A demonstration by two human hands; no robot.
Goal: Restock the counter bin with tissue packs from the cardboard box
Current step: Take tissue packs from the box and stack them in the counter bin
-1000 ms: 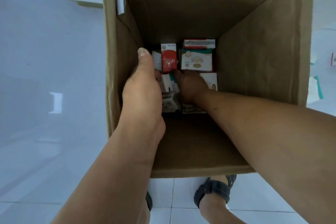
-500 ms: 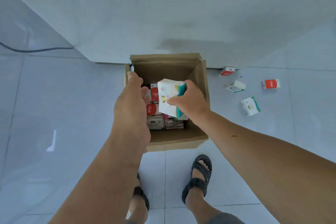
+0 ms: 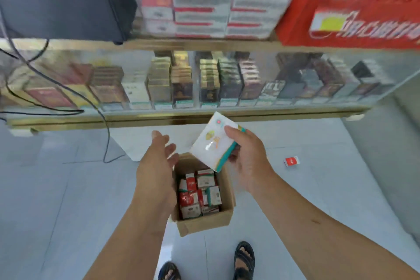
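Note:
A brown cardboard box (image 3: pixel 205 221) stands open on the white floor between my arms, holding several red and white tissue packs (image 3: pixel 198 193). My right hand (image 3: pixel 246 154) is shut on a white tissue pack with a teal edge (image 3: pixel 213 142), held tilted above the box's far rim. My left hand (image 3: pixel 158 162) hovers open and empty over the box's left wall, fingers spread toward the pack. On the counter top at the upper right sits a red bin (image 3: pixel 354 16), blurred.
A glass-fronted counter (image 3: pixel 204 84) filled with stacked small packs runs across the view ahead. A dark box (image 3: pixel 61 0) and black cables (image 3: pixel 68 102) are at the left. One red pack (image 3: pixel 291 161) lies on the floor at the right. My sandalled feet (image 3: pixel 244 259) are below the box.
Both hands have come up out of the box. My right hand has lifted the white pack higher, and my view has risen from the box to the counter.

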